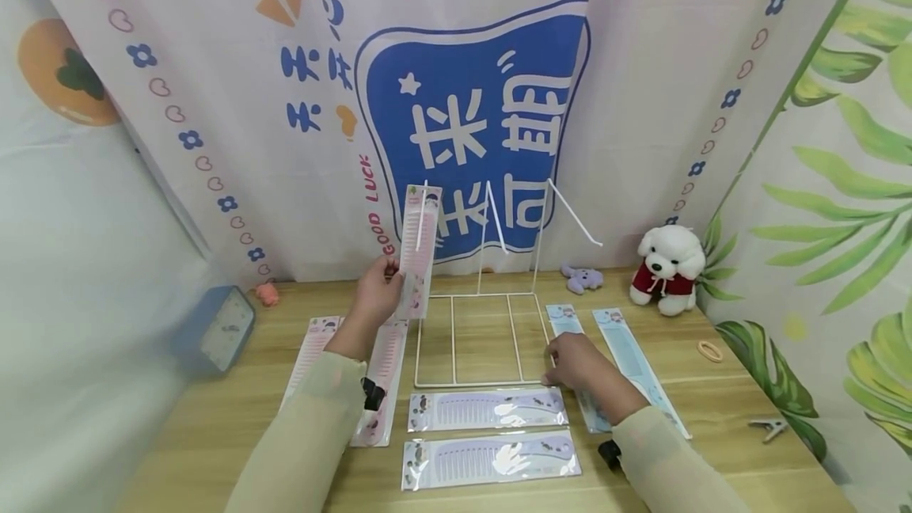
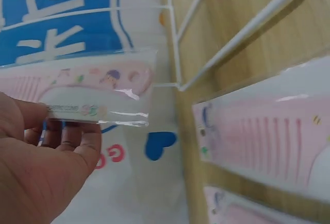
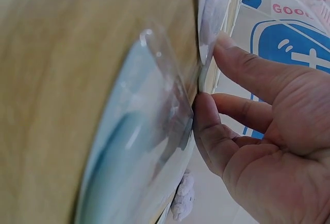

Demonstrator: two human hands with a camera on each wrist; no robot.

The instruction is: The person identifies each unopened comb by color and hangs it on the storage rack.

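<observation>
My left hand (image 1: 378, 291) holds a packaged pink comb (image 1: 413, 285) upright by its edge, thumb on the front and fingers behind. The top of its sleeve overlaps the left hook of a white wire rack (image 1: 470, 383). In the left wrist view, the comb's handle end (image 2: 135, 80) points toward the rack's base. My right hand (image 1: 575, 362) grips the front right corner of that base between thumb and fingers. Beside it lie two packaged blue combs (image 1: 634, 355), one partly under the hand. The right wrist view shows a blue comb's package (image 3: 139, 131) close to the fingertips.
Two packaged purple combs (image 1: 492, 459) lie crosswise before the rack. Two pink combs (image 1: 385, 386) lie at left, partly behind my left arm. Around them are a blue clock (image 1: 226, 329), a white plush dog (image 1: 668, 267), a purple toy (image 1: 583, 279), a ring (image 1: 709, 351) and a clip (image 1: 768, 427).
</observation>
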